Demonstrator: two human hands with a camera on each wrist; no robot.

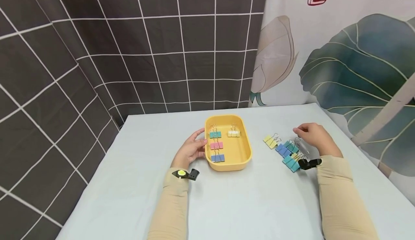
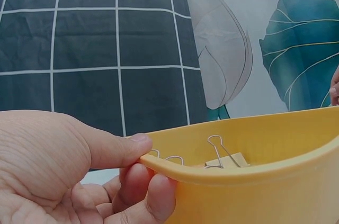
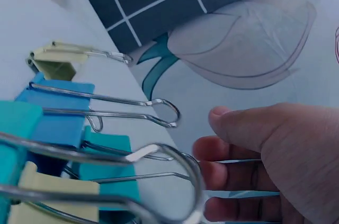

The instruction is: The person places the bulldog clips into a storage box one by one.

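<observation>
My left hand (image 1: 189, 150) pinches the left rim of a yellow tray (image 1: 236, 153), thumb on top and fingers beneath in the left wrist view. Inside the tray, a teal binder clip (image 1: 215, 135), a pink binder clip (image 1: 216, 145) and a blue binder clip (image 1: 218, 158) form a left column; a pale cream binder clip (image 1: 233, 134) lies at upper right. Beside a loose cluster of binder clips (image 3: 58, 110), my right hand (image 1: 314, 135) hovers with loosely bent fingers and nothing visible in them. That cluster has yellow (image 1: 270, 141), blue (image 1: 283, 150) and teal (image 1: 291, 163) clips.
A white tabletop (image 1: 249, 204) lies under everything. Behind it hangs a dark gridded cloth (image 1: 201, 65), with a leaf-patterned curtain (image 1: 301, 92) at the right. Each wrist wears a black strap with a small camera.
</observation>
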